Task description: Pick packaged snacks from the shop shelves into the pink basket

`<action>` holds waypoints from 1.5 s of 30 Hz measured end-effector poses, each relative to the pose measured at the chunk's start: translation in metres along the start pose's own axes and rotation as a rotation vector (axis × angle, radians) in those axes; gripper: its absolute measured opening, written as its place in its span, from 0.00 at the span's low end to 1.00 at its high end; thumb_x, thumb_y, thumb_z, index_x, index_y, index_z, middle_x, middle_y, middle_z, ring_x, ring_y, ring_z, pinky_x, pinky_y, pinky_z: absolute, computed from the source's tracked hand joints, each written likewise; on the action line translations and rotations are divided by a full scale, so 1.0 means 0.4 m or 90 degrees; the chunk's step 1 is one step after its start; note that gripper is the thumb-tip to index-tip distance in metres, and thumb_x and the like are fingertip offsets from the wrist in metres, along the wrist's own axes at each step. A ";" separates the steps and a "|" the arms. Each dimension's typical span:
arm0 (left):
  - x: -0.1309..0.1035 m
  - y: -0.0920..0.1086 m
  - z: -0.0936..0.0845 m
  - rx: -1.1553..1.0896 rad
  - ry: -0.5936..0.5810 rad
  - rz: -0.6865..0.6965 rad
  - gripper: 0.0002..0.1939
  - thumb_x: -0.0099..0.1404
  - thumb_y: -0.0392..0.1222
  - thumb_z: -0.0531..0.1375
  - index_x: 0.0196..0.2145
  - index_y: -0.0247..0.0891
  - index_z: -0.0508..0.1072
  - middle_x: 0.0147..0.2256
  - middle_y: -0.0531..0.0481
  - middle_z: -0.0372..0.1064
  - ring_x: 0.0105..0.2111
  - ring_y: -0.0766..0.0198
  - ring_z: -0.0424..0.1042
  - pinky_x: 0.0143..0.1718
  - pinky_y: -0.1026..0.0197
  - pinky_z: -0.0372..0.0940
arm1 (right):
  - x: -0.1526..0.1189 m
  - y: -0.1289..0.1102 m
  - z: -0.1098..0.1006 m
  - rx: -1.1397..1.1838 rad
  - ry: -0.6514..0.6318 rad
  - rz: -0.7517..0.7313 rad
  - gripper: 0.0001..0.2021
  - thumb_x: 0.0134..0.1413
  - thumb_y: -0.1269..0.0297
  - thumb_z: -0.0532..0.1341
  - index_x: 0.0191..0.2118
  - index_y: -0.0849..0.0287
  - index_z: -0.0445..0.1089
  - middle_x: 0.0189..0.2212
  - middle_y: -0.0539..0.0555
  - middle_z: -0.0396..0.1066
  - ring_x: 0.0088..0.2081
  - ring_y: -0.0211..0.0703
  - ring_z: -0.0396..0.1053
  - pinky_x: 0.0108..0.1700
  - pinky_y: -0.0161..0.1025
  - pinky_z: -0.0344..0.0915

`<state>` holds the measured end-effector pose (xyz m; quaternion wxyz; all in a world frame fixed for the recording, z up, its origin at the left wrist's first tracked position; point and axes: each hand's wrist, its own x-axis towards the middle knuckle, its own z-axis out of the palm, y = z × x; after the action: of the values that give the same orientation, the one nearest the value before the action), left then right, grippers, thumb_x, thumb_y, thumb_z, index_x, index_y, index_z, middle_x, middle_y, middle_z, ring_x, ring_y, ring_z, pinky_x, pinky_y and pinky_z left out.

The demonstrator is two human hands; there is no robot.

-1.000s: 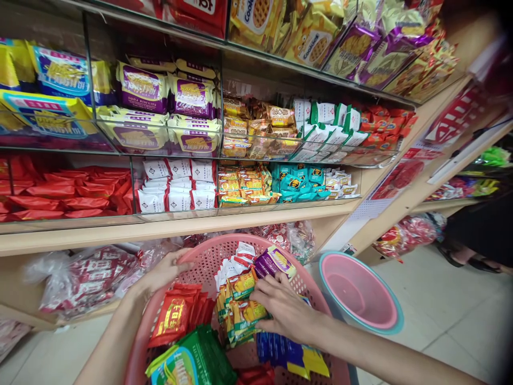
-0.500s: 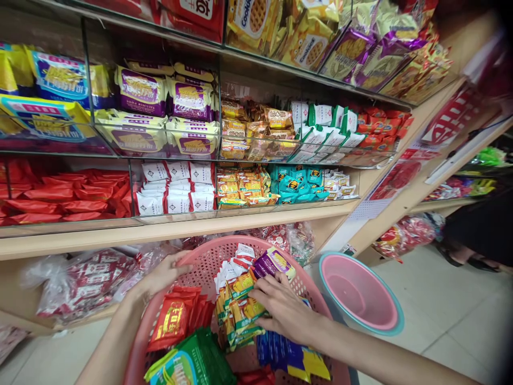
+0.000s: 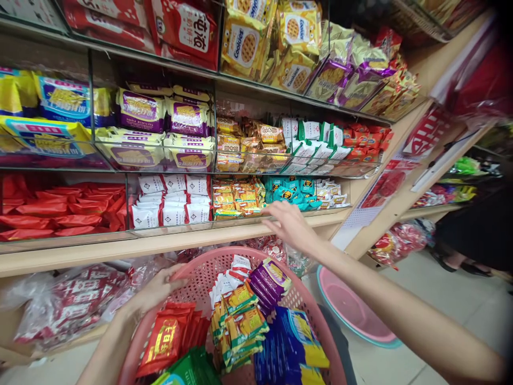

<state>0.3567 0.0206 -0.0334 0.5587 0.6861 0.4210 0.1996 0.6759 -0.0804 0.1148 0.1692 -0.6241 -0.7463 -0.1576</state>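
My left hand (image 3: 162, 289) is wrapped over the left rim of a pink perforated plastic basket (image 3: 320, 307). In the basket lie red packets (image 3: 168, 339), green packets (image 3: 190, 369), white packets (image 3: 224, 283), yellow-and-green packets (image 3: 242, 326), purple soda biscuit packs (image 3: 269, 283) and blue packs (image 3: 280, 342). Beyond the basket, my right hand (image 3: 290, 224) holds nothing, its fingers stretched out toward the left. It hovers at the lowest compartment row's front edge, by yellow-and-orange packets (image 3: 236, 195) and teal packets (image 3: 290, 187). Whether the fingertips touch the shelf edge, I cannot tell.
Clear dividers split the shelves. White packets (image 3: 172, 203) and red packets (image 3: 60, 208) fill compartments to the left; cookie packs (image 3: 244, 48) sit above. A pink-and-turquoise basin (image 3: 356, 310) stands on the floor at right. Bagged goods (image 3: 80, 299) lie under the shelf. A person in dark clothes (image 3: 468, 230) stands far right.
My right hand has left the packets in the basket and moved up and forward to the lower shelf's edge. My left hand stays on the rim. The view has tilted up slightly.
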 end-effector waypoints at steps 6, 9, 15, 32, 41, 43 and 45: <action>0.017 -0.026 -0.006 0.000 0.007 0.010 0.34 0.47 0.56 0.65 0.50 0.35 0.71 0.47 0.44 0.74 0.53 0.49 0.67 0.56 0.53 0.59 | 0.132 0.139 0.022 -0.139 -0.100 0.027 0.16 0.59 0.72 0.51 0.50 0.57 0.68 0.46 0.57 0.70 0.46 0.50 0.62 0.41 0.41 0.55; 0.021 -0.034 -0.007 -0.001 0.004 0.010 0.35 0.48 0.55 0.65 0.51 0.34 0.70 0.47 0.43 0.74 0.52 0.49 0.68 0.55 0.52 0.60 | 0.144 0.163 0.045 -0.160 -0.169 0.003 0.16 0.59 0.71 0.52 0.50 0.55 0.68 0.48 0.56 0.70 0.48 0.50 0.62 0.41 0.40 0.55; 0.013 -0.015 -0.005 0.013 0.017 0.020 0.30 0.49 0.52 0.65 0.50 0.41 0.72 0.50 0.48 0.72 0.52 0.51 0.68 0.56 0.54 0.60 | 0.160 0.169 0.069 -0.166 -0.210 -0.011 0.12 0.60 0.68 0.52 0.44 0.56 0.71 0.45 0.55 0.72 0.46 0.49 0.63 0.41 0.39 0.55; 0.002 0.012 0.001 0.010 0.047 0.009 0.30 0.43 0.53 0.67 0.44 0.40 0.76 0.47 0.47 0.74 0.53 0.47 0.66 0.57 0.50 0.58 | 0.187 0.158 0.025 -0.203 -0.169 0.046 0.12 0.61 0.70 0.48 0.43 0.60 0.66 0.41 0.58 0.73 0.44 0.49 0.64 0.38 0.39 0.56; 0.011 -0.007 -0.001 -0.021 0.015 0.015 0.30 0.46 0.55 0.66 0.46 0.39 0.74 0.46 0.46 0.75 0.52 0.49 0.67 0.56 0.52 0.59 | 0.187 0.133 0.033 -0.243 -0.192 -0.013 0.11 0.61 0.73 0.48 0.42 0.62 0.66 0.43 0.61 0.72 0.45 0.50 0.64 0.40 0.41 0.56; 0.012 -0.006 -0.001 -0.025 0.013 0.013 0.30 0.46 0.55 0.66 0.46 0.39 0.74 0.47 0.46 0.74 0.52 0.49 0.67 0.56 0.52 0.58 | 0.184 0.124 0.045 -0.247 -0.201 -0.032 0.11 0.60 0.74 0.48 0.42 0.62 0.66 0.43 0.61 0.72 0.45 0.50 0.64 0.41 0.41 0.56; 0.011 -0.004 0.000 -0.029 0.008 0.012 0.32 0.45 0.55 0.66 0.46 0.37 0.74 0.46 0.44 0.74 0.53 0.48 0.67 0.56 0.51 0.58 | 0.182 0.118 0.052 -0.247 -0.199 -0.045 0.11 0.61 0.75 0.48 0.43 0.63 0.66 0.43 0.61 0.72 0.46 0.49 0.64 0.42 0.40 0.56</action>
<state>0.3587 0.0243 -0.0360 0.5695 0.6759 0.4137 0.2184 0.7094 0.0010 0.1300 -0.0770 -0.6352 -0.7406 -0.2052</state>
